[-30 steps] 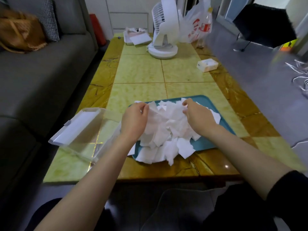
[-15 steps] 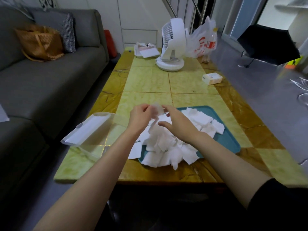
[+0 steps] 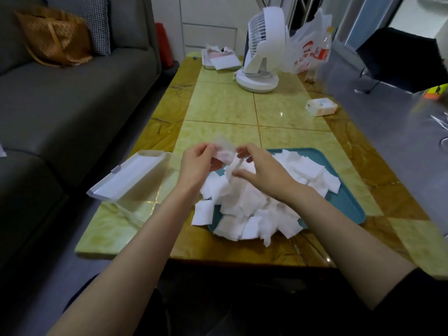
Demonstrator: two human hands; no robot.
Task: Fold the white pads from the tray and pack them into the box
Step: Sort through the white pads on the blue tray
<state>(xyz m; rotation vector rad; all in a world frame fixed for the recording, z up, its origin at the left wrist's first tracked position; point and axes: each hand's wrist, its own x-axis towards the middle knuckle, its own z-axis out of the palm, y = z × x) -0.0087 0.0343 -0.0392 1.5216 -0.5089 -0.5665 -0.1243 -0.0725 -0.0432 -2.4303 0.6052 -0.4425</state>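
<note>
tray [image 3: 345, 202] heaped with white pads [image 3: 252, 202]; box [image 3: 143, 187] open beside; left hand [image 3: 196, 166], right hand [image 3: 264, 173] both pinch one pad [image 3: 224, 149].

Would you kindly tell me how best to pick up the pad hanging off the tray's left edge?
Probably pinch the pad by its outer left edge, coming from the left: that part juts past the tray rim, uncovered by the pile.

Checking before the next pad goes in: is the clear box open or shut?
Open. The clear box has its white lid swung up and back, leaving the top uncovered beside the teal tray.
</note>
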